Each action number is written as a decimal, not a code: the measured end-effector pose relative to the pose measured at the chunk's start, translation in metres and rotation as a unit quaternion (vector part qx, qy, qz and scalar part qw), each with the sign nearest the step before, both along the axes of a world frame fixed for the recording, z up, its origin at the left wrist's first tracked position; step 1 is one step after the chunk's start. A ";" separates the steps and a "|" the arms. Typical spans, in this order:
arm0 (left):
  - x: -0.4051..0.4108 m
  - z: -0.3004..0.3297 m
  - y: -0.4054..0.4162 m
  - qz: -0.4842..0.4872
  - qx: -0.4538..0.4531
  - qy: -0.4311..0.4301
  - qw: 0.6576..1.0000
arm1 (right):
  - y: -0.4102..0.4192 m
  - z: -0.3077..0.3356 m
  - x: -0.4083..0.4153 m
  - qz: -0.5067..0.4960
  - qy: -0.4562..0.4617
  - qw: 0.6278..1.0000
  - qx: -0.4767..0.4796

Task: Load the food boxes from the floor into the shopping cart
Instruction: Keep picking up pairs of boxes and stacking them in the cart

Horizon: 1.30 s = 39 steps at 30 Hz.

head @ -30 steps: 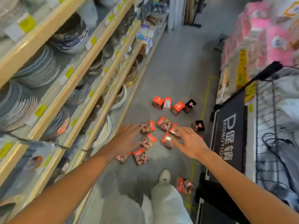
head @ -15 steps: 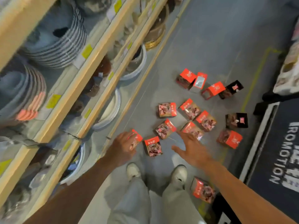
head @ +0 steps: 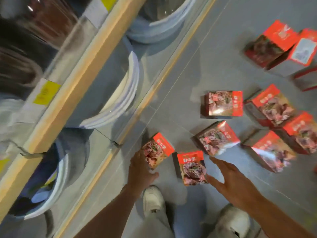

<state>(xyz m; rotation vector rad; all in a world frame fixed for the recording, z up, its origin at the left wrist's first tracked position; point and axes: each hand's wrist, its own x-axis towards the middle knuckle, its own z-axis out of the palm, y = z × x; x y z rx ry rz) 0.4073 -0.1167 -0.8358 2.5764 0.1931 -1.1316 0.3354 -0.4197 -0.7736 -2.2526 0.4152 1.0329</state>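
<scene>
Several red food boxes with a meat picture lie on the grey floor (head: 214, 48). My left hand (head: 140, 169) grips the nearest-left food box (head: 158, 148) at its near left edge, and the box sits tilted. My right hand (head: 228, 177) is spread open just right of another food box (head: 191, 167), with its thumb at that box's near right corner. More boxes (head: 221, 103) (head: 217, 138) (head: 272, 150) lie further right. The shopping cart is out of view. The picture is blurred by motion.
A wooden shelf unit (head: 56, 107) with stacked white plates and bowls (head: 123, 93) runs along the left, its base close to the left box. My two white shoes (head: 154, 201) stand just below the hands. Further boxes (head: 271, 42) stand at the upper right.
The view has dropped much closer to the floor. Both hands came down to the two nearest boxes, the left hand taking hold of its box. The cart's sign has left the view.
</scene>
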 end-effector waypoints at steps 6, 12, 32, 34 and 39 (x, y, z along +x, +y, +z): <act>0.007 -0.080 -0.018 -0.091 0.074 -0.083 0.990 | -0.002 -0.061 0.004 0.013 -0.008 1.000 0.016; 0.007 -0.109 -0.019 -0.062 0.074 -0.141 0.985 | -0.005 -0.087 0.003 0.041 -0.027 0.998 0.029; 0.045 -0.011 -0.062 0.006 -0.039 -0.123 0.992 | -0.061 -0.143 0.058 0.395 -0.148 0.874 -0.243; 0.047 -0.021 -0.066 0.005 -0.035 -0.125 0.992 | -0.061 -0.161 0.060 0.411 -0.154 0.854 -0.281; 0.041 -0.026 -0.071 0.040 -0.066 -0.163 0.984 | -0.050 -0.171 0.059 0.371 -0.191 0.866 -0.276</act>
